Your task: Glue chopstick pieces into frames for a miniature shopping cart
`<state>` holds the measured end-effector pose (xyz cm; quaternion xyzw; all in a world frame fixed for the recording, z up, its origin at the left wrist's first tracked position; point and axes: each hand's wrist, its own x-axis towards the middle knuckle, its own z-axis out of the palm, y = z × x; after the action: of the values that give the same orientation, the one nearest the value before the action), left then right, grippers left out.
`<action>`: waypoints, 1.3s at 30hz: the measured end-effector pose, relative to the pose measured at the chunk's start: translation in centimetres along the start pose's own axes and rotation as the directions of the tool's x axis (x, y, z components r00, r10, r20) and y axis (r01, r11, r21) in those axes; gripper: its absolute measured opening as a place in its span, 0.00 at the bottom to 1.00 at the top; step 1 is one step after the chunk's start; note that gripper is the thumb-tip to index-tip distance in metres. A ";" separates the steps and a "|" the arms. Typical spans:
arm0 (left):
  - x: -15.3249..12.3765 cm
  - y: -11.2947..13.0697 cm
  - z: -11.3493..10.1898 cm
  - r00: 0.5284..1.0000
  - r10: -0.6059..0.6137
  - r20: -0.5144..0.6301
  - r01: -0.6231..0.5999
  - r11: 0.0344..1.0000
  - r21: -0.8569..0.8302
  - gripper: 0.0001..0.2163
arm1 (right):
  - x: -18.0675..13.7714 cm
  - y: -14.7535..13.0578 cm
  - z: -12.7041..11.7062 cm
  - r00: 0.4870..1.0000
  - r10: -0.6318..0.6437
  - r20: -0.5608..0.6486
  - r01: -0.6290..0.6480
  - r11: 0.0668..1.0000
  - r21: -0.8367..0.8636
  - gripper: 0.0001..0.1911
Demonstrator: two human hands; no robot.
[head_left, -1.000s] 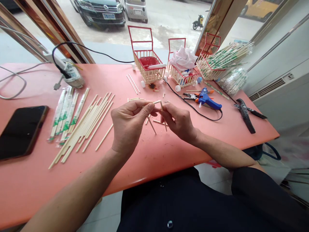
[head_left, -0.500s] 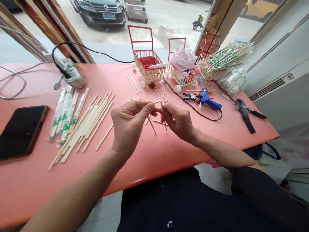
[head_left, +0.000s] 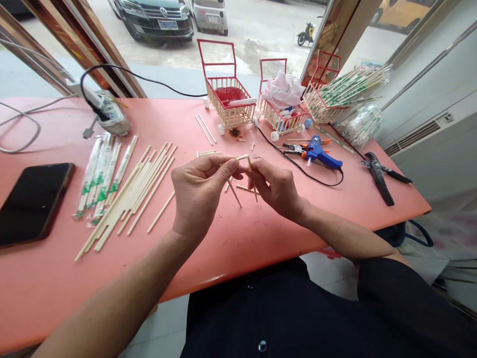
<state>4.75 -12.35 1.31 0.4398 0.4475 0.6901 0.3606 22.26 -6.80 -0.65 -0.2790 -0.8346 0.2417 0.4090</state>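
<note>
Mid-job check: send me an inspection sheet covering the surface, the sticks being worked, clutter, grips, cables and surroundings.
Surface: pink table, stained beside the leftmost cart.
Job's things: held sticks, ends meeting between the fingers; whether joined, cannot tell.
Clutter: phone, wrapped sticks and loose sticks on the left; blue glue gun and black tool on the right.
Grips: left hand and right hand pinch the held sticks.
Cables: glue gun's cord curves over the table; grey cable far left.
Surroundings: dark car parked outside.

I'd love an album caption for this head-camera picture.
Left hand and right hand pinching wooden sticks over a pink table, little slatted carts behind.
</note>
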 end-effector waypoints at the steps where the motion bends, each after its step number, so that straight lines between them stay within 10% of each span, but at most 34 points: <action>1: 0.0 0.0 0.0 1.000 0.004 0.002 -0.004 1.000 0.002 0.05 | 0.0 0.0 0.0 1.000 -0.006 -0.001 0.006 1.000 0.000 0.19; 29: 0.5 -0.1 -0.3 0.991 -0.109 0.071 0.108 0.994 0.020 0.22 | 0.3 0.3 -0.4 0.998 0.065 -0.024 -0.065 0.998 0.001 0.21; 39: 0.6 -0.7 -0.3 0.993 -0.115 0.013 0.115 0.993 -0.028 0.07 | 0.5 0.7 -0.6 0.991 0.130 -0.029 -0.129 0.991 0.036 0.21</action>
<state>4.34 -11.62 0.73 0.4120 0.4600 0.6721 0.4086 22.65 -5.84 -0.45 -0.3294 -0.8040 0.2775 0.4099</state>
